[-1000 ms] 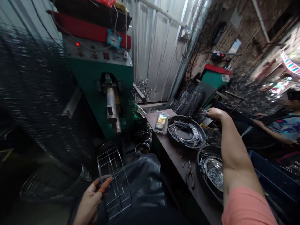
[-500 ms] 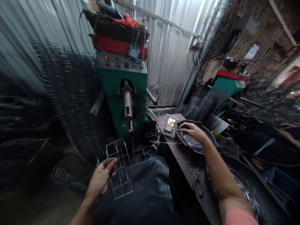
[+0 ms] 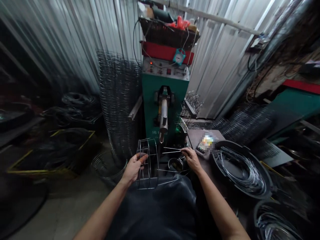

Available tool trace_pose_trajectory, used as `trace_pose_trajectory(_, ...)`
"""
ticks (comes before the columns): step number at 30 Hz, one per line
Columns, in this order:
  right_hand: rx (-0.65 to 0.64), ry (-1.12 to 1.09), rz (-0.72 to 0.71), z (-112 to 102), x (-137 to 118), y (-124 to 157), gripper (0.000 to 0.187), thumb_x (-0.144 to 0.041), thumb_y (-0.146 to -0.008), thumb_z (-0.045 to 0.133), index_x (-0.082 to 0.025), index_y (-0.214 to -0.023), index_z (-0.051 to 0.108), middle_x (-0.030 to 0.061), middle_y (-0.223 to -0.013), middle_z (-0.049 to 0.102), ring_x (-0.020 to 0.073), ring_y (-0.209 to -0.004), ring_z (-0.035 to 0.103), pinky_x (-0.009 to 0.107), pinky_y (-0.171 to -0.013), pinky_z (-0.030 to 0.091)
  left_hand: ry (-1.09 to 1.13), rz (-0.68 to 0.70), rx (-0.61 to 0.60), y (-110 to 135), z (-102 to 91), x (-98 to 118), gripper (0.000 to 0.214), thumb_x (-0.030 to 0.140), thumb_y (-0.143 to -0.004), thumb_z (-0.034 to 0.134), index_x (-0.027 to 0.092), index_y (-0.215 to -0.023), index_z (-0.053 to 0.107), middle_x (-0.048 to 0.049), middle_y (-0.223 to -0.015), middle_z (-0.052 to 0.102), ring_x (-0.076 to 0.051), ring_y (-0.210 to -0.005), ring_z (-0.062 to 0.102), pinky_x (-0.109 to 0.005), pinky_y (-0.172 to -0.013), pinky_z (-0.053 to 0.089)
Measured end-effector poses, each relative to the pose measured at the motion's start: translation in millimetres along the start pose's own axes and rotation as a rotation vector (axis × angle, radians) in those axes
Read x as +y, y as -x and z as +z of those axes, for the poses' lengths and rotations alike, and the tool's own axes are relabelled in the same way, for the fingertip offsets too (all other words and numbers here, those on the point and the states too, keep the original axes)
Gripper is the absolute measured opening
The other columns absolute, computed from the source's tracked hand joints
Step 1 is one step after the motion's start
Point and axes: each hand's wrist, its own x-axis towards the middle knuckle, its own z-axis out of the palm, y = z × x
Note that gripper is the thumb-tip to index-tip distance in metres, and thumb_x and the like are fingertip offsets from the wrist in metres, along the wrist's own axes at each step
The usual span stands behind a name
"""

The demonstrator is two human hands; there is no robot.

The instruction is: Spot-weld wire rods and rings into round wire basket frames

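My left hand [image 3: 135, 165] is closed on one side of a small wire rack [image 3: 149, 170], a cage of thin metal rods held upright above my lap. Between the fingers of my right hand [image 3: 191, 158] are pinched metal wires [image 3: 172, 150], their free ends pointing left toward the rack without touching it. Just beyond both hands stands a green welding machine [image 3: 165, 80], with a pale cylindrical electrode arm [image 3: 163, 116] reaching down toward me. A dark apron [image 3: 160, 206] covers my lap below the rack.
On the right, a bench [image 3: 193, 134] carries a phone [image 3: 206, 144] and a round black tray [image 3: 217, 166] of bent wires. A tall stack of wire racks [image 3: 120, 100] stands left of the machine. Yellow-edged crates [image 3: 75, 173] sit on the floor at far left.
My right hand has come left from the round tray, bringing wires near the rack. The view has swung right to left, and the rack is now held closer below the electrode arm.
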Motion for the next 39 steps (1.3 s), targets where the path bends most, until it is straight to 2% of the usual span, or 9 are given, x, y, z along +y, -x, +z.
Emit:
trace_pose_trajectory(7, 0.092, 0.135, 0.022, 16.5, 29.6, -20.9, 0.018, -0.027, -0.086, 0.045, -0.024, -0.088, 0.062, 0.0034, -0.086, 0.062, 0.0196, -0.086, 0.055, 0.033, -0.076, 0.036, 0.072, -0.050, -0.031, -24.2, 15.6, -6.8, 0.039, 0.040, -0.051, 0.075, 0.016, -0.076, 0.058, 0.0056, -0.057, 0.043, -0.007, -0.051, 0.037, -0.016, -0.041, 0.025)
trace_pose_trajectory(11, 0.125, 0.184, 0.035, 16.6, 41.2, -31.5, 0.016, -0.027, -0.085, 0.046, -0.024, -0.088, 0.062, 0.0035, -0.086, 0.062, 0.0198, -0.085, 0.054, 0.033, -0.076, 0.034, 0.097, -0.066, -0.024, -33.1, 16.3, -6.9, 0.040, 0.040, -0.050, 0.076, 0.016, -0.075, 0.056, 0.0064, -0.055, 0.041, -0.006, -0.047, 0.034, -0.016, -0.038, 0.022)
trace_pose_trajectory(15, 0.092, 0.146, 0.044, 19.4, 45.7, -30.8, 0.016, -0.028, -0.085, 0.046, -0.024, -0.087, 0.062, 0.0032, -0.086, 0.062, 0.0198, -0.085, 0.055, 0.033, -0.076, 0.034, 0.103, -0.074, -0.015, -39.5, 15.5, -6.8, 0.040, 0.040, -0.049, 0.076, 0.016, -0.074, 0.057, 0.0057, -0.056, 0.043, -0.006, -0.048, 0.036, -0.016, -0.037, 0.023)
trace_pose_trajectory(23, 0.026, 0.064, 0.079, 41.2, 47.1, -23.7, 0.017, -0.028, -0.086, 0.045, -0.024, -0.085, 0.061, 0.0034, -0.086, 0.061, 0.0195, -0.085, 0.055, 0.033, -0.077, 0.037, 0.097, -0.106, -0.044, -47.8, 21.1, -8.2, 0.039, 0.039, -0.048, 0.077, 0.015, -0.072, 0.058, 0.0055, -0.054, 0.043, -0.005, -0.047, 0.036, -0.015, -0.036, 0.022)
trace_pose_trajectory(34, -0.001, 0.065, 0.056, 43.7, 59.2, -34.6, 0.017, -0.027, -0.086, 0.045, -0.025, -0.086, 0.062, 0.0028, -0.087, 0.061, 0.0196, -0.087, 0.054, 0.034, -0.080, 0.036, 0.078, -0.133, -0.044, -59.8, 20.7, -8.8, 0.038, 0.038, -0.048, 0.076, 0.015, -0.073, 0.058, 0.0055, -0.054, 0.043, -0.005, -0.045, 0.035, -0.015, -0.035, 0.021)
trace_pose_trajectory(39, -0.001, 0.067, 0.056, 43.9, 61.3, -38.6, 0.017, -0.027, -0.086, 0.045, -0.025, -0.085, 0.062, 0.0028, -0.087, 0.061, 0.0198, -0.087, 0.054, 0.034, -0.080, 0.036, 0.093, -0.128, -0.026, -62.2, 24.3, -5.1, 0.040, 0.037, -0.044, 0.078, 0.015, -0.072, 0.058, 0.0052, -0.055, 0.044, -0.005, -0.046, 0.036, -0.015, -0.035, 0.022)
